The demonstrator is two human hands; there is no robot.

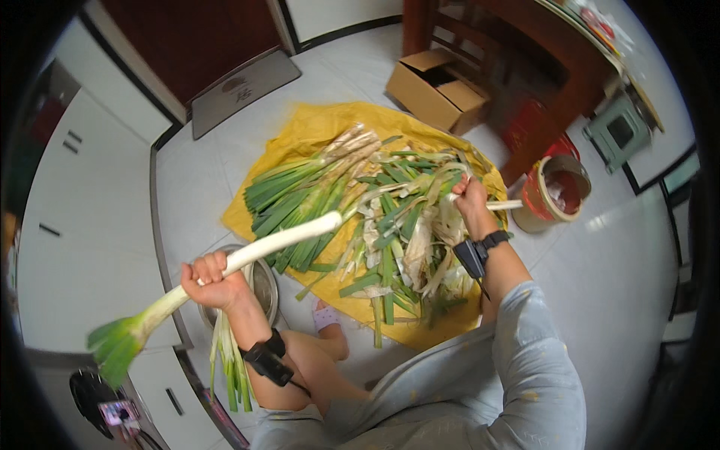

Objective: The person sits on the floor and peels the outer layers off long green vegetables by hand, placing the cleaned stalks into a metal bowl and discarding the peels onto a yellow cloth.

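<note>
A long green onion (270, 246) with a white stalk and trimmed green top runs diagonally through my left hand (211, 279), which is closed around it. My right hand (471, 197) grips pale outer leaves (450, 169) above a heap of peelings (410, 236). A yellow sheet (247, 211) lies under the heap and under a bundle of whole green onions (304, 194). Below my left forearm is a metal basin (270, 281), with more green onions (230, 349) hanging over its near side. A pale stalk (504, 205) sticks out just right of my right wrist.
An opened cardboard box (427, 95) stands beyond the sheet, beside a wooden table (562, 56). To the right are a lined bin (540, 197) and a green stool (619, 129). White cabinets (90, 225) line the left side. A grey mat (247, 90) lies by the door.
</note>
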